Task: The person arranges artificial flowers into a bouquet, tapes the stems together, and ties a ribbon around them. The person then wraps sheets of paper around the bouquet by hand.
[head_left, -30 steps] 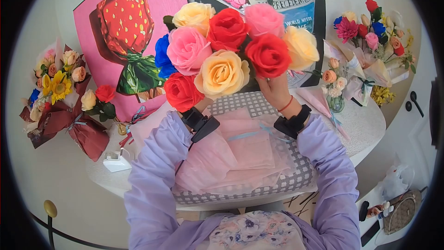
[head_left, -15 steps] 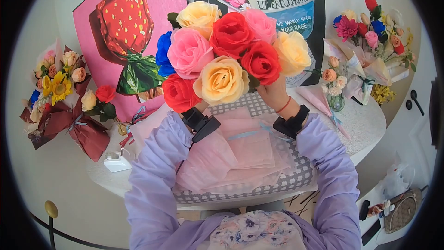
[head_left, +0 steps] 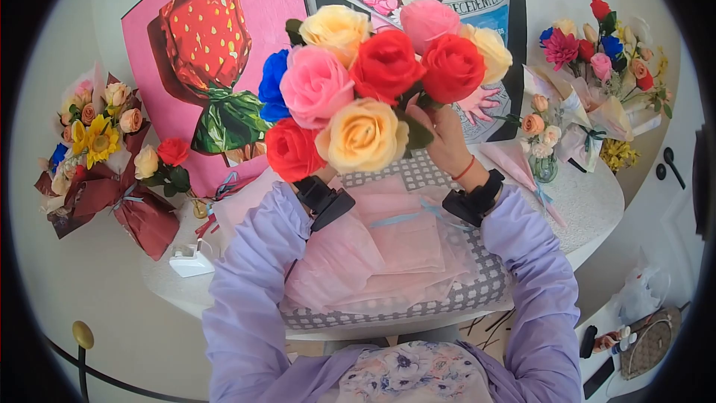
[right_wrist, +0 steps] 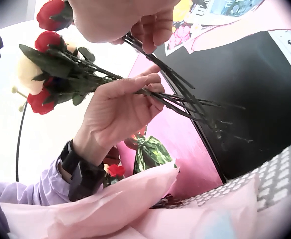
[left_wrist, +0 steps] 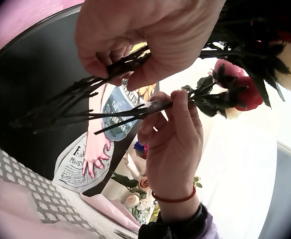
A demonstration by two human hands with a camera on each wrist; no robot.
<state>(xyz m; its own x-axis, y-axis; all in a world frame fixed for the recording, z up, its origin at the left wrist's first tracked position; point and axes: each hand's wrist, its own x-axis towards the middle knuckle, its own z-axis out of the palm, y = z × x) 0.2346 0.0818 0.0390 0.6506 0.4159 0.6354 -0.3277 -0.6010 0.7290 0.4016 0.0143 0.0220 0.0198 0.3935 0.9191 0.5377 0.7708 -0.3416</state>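
Both hands hold long-stemmed roses above the table, with red, pink, cream and blue heads. The left hand (left_wrist: 150, 40) grips a bundle of dark stems (right_wrist: 177, 105) below the blooms; in the head view it is mostly hidden behind a red rose (head_left: 294, 151). Beside it, the right hand (head_left: 450, 145) pinches a smaller group of stems (left_wrist: 135, 115) between thumb and fingers. A red rose (head_left: 453, 69) and a pink rose (head_left: 430, 25) stand over the right hand. The two stem groups run close together and cross toward their lower ends.
Pink wrapping sheets (head_left: 403, 246) with a light blue ribbon (head_left: 395, 219) lie on a grey patterned cloth (head_left: 488, 283). A tape dispenser (head_left: 192, 259) sits at left. Wrapped bouquets (head_left: 142, 216) flank the table, a small glass vase (head_left: 544, 169) stands right, paintings (head_left: 212, 52) stand behind.
The roses over the right hand first dip inward, then shift up and to the right, away from the rest. A green leaf now shows beside the right hand. The left hand stays nearly still.
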